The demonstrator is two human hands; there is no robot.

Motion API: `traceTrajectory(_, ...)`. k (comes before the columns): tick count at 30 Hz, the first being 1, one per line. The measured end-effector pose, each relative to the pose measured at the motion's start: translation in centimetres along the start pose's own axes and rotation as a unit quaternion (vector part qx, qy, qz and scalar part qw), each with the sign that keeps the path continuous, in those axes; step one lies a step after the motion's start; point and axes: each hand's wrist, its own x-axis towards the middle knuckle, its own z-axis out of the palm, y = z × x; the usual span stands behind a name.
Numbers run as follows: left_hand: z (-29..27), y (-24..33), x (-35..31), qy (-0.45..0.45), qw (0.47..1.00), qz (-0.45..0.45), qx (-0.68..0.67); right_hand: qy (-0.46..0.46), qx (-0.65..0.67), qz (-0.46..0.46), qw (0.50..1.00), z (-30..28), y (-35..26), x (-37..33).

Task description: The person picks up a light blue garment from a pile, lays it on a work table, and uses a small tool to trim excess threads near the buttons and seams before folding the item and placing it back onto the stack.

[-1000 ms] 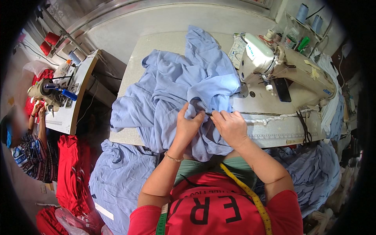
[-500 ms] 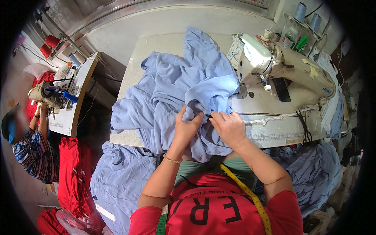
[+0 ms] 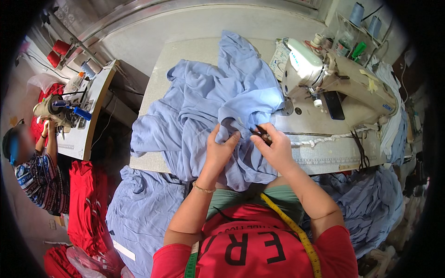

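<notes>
A light blue garment lies in loose folds over the table, one part reaching the sewing machine on the right. My left hand is closed on a fold of it near the table's front edge, thumb on top. Just to the right, my right hand grips small black thread snips, their tips pointing left over the cloth. The snips' blades are too small to tell whether they touch the fabric.
Black scissors and a twisted white cord lie on the table by the machine, with a dark phone. More blue cloth hangs at my left. Farther left, a person works at another machine.
My right hand has shifted slightly right and its grip has turned, so more of the black snips shows. My left hand keeps its hold on the garment.
</notes>
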Motion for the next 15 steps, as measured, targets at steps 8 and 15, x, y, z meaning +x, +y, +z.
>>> traceTrajectory(8,0.1,0.4,-0.2,0.0,1.0,0.005,0.021,-0.084,0.194,0.102,0.972,0.7,0.5,1.2)
traceTrajectory(15,0.5,-0.1,-0.6,0.007,0.997,0.035,0.066,-0.025,-0.01,-0.074,0.997,1.3,-0.1,1.3)
